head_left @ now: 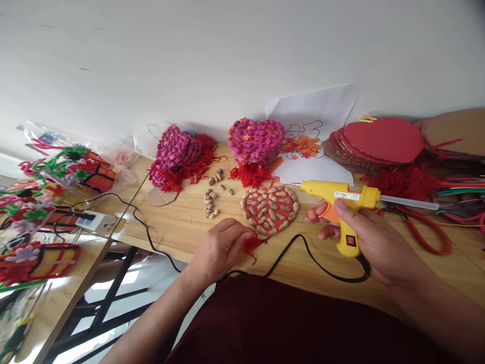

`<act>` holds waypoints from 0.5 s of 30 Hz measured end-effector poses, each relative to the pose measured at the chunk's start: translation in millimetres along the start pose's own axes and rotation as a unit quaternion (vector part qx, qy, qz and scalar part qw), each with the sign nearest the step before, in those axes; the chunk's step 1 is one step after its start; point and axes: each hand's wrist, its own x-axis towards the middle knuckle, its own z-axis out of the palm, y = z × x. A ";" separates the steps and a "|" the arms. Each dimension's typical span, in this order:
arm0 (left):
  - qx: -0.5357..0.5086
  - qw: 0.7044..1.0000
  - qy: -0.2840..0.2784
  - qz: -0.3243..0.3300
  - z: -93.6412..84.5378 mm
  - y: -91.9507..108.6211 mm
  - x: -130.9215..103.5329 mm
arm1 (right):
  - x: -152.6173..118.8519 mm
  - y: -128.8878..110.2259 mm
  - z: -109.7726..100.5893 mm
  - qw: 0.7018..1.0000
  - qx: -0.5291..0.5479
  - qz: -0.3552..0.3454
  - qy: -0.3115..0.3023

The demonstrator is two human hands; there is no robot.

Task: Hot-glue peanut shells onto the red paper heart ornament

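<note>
A red heart-shaped board [279, 223] covered with rows of peanuts lies flat in front of me. At its lower tip, my left hand [223, 247] pinches a red yarn tassel [251, 245] between thumb and fingers. To the right, my right hand [369, 237] grips a yellow hot glue gun [326, 190] with an orange trigger. Its nozzle points left, above the heart's right edge, and a clear glue stick [409, 202] juts out of its back. Several loose peanuts [210, 203] lie left of the heart.
Purple peanut hearts [257, 139] with red tassels stand at the back. Orange stars [303, 145] rest on white paper [314, 172]. Stacked red heart boards [386, 139], pliers [428, 232] and pipe cleaners [462, 194] are at right. A black cord [151, 245] runs from a power strip [95, 221].
</note>
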 end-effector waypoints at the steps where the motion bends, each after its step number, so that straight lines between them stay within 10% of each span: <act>1: -0.006 1.000 -0.005 0.003 2.0 0.7 -3.7 | 0.3 0.4 0.1 1.000 0.003 0.001 -0.003; 15: 0.115 0.989 -0.016 0.095 19.6 5.6 29.1 | -0.5 -1.9 3.3 0.999 0.028 -0.021 -0.018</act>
